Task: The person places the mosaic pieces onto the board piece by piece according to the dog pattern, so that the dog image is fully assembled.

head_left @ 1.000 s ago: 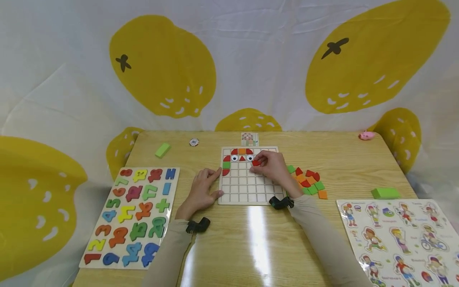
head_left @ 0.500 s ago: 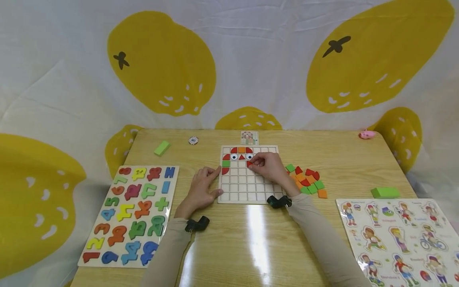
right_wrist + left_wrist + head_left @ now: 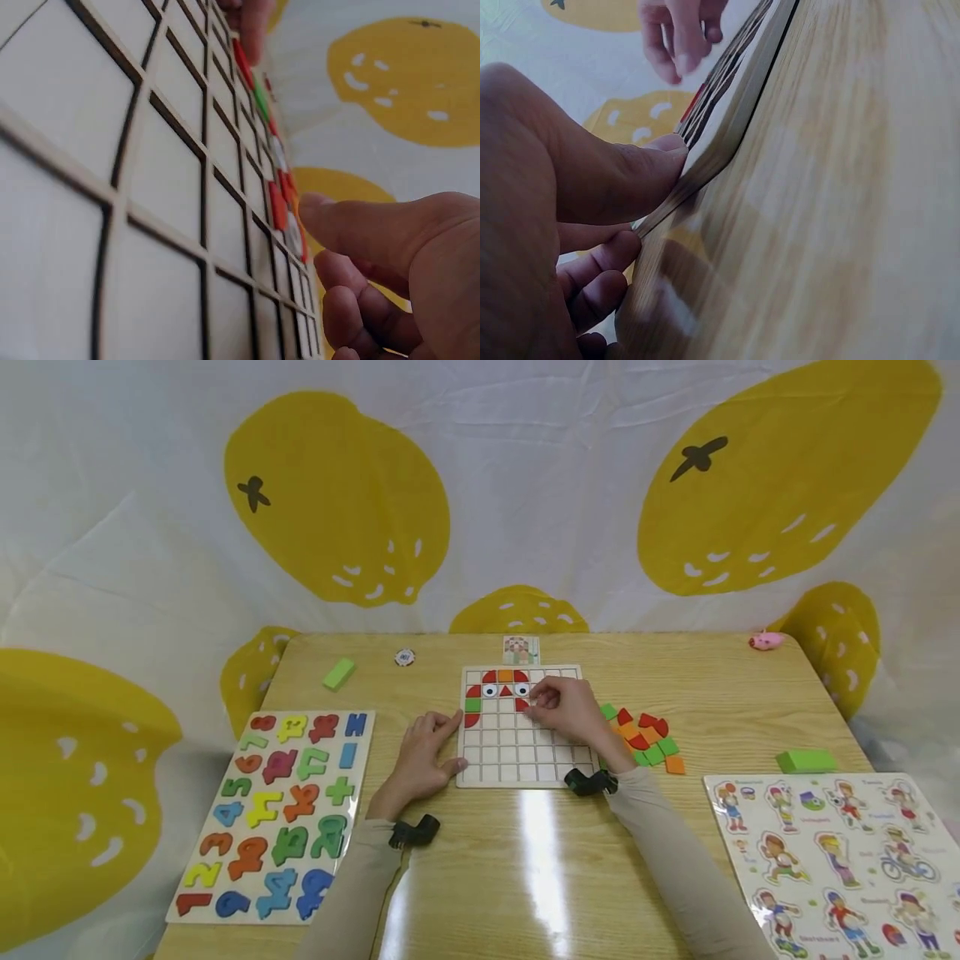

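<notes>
Two bare hands are at work on the gridded board (image 3: 517, 756) in the head view, and we take that board as our landmark on the counter (image 3: 465, 860). On its far part we see red, orange and green pieces, two eye tiles (image 3: 489, 691) and a red triangle (image 3: 506, 692). A red piece (image 3: 521, 704) lies just below the right eye tile. The right hand (image 3: 566, 706) is above the board beside that piece, thumb and forefinger a little parted. The left hand (image 3: 420, 756) touches the board's left edge, thumb and forefinger spread. Loose tiles (image 3: 649, 739) lie to the board's right, a picture card (image 3: 521, 650) at its far edge, a number puzzle (image 3: 225, 922) to its left and a sports puzzle (image 3: 812, 864) to its near right.

In the left wrist view, we see the left thumb resting on the board's rim near a corner, the other fingers loosely bent beside and below it. The right hand is beyond, over the board.

In the right wrist view, the right thumb stretches toward the red piece; the other fingers curl below with a gap between, and we see nothing in their hold. Left-hand fingers show at the board's other side, next to red and green pieces.
</notes>
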{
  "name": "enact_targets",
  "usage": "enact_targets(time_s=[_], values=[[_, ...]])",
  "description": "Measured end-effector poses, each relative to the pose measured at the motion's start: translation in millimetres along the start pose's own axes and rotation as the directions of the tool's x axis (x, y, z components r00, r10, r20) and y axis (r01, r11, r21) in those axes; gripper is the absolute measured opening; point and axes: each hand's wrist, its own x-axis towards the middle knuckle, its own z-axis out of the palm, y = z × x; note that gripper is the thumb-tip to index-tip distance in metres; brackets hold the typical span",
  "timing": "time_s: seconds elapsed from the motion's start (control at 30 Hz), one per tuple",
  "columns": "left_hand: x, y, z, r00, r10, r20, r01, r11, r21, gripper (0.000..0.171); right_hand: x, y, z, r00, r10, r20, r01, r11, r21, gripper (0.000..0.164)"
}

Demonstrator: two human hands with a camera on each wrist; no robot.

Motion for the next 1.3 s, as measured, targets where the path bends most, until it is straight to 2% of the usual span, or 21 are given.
enact_targets(time_s=[0.07, 0.17, 0.3, 0.43, 0.67, 0.83, 1.03, 1.17, 1.3], values=[[0.9, 1.6, 2.0, 1.0, 0.006, 0.006, -0.006, 1.0, -0.007, 0.08, -9, 7, -19, 1.0, 0.018, -0.009, -0.018, 1.0, -0.013, 0.025], [1.2, 2.5, 3.3, 1.0, 0.005, 0.015, -0.005, 1.0, -0.009, 0.08, -27, 20, -53, 0.996, 0.085, -0.034, -0.087, 0.992, -0.086, 0.026], [-0.6, 1.4, 1.6, 1.0, -0.008, 0.005, 0.008, 1.0, -0.012, 0.079, -49, 37, -87, 0.978, 0.202, -0.051, -0.208, 0.953, -0.221, 0.031], [-4.7, -2.2, -2.7, 1.0, -0.012, -0.014, 0.012, 1.0, -0.02, 0.079, -55, 45, -93, 0.964, 0.264, -0.013, -0.256, 0.921, -0.293, 0.037], [-2.9, -2.4, -0.5, 1.0, 0.014, -0.01, -0.015, 1.0, -0.014, 0.079, -55, 48, -87, 0.951, 0.307, 0.028, -0.288, 0.917, -0.275, 0.026], [-1.2, -0.3, 0.6, 1.0, 0.003, 0.003, -0.003, 1.0, -0.008, 0.079, -57, 48, -88, 0.969, 0.239, 0.065, -0.22, 0.95, -0.222, 0.021], [-1.0, 0.7, -0.6, 1.0, -0.007, 0.018, 0.007, 1.0, -0.01, 0.078, -49, 43, -76, 0.998, 0.058, 0.007, -0.058, 0.996, -0.063, 0.018], [-0.9, 1.2, -1.3, 1.0, -0.016, 0.021, 0.017, 1.0, -0.007, 0.078, -38, 33, -58, 0.998, -0.066, -0.014, 0.065, 0.997, -0.03, 0.02], [-0.5, 1.3, -0.9, 1.0, -0.014, 0.017, 0.014, 1.0, -0.006, 0.079, -28, 23, -37, 0.991, -0.134, 0.01, 0.135, 0.991, -0.017, 0.028]])
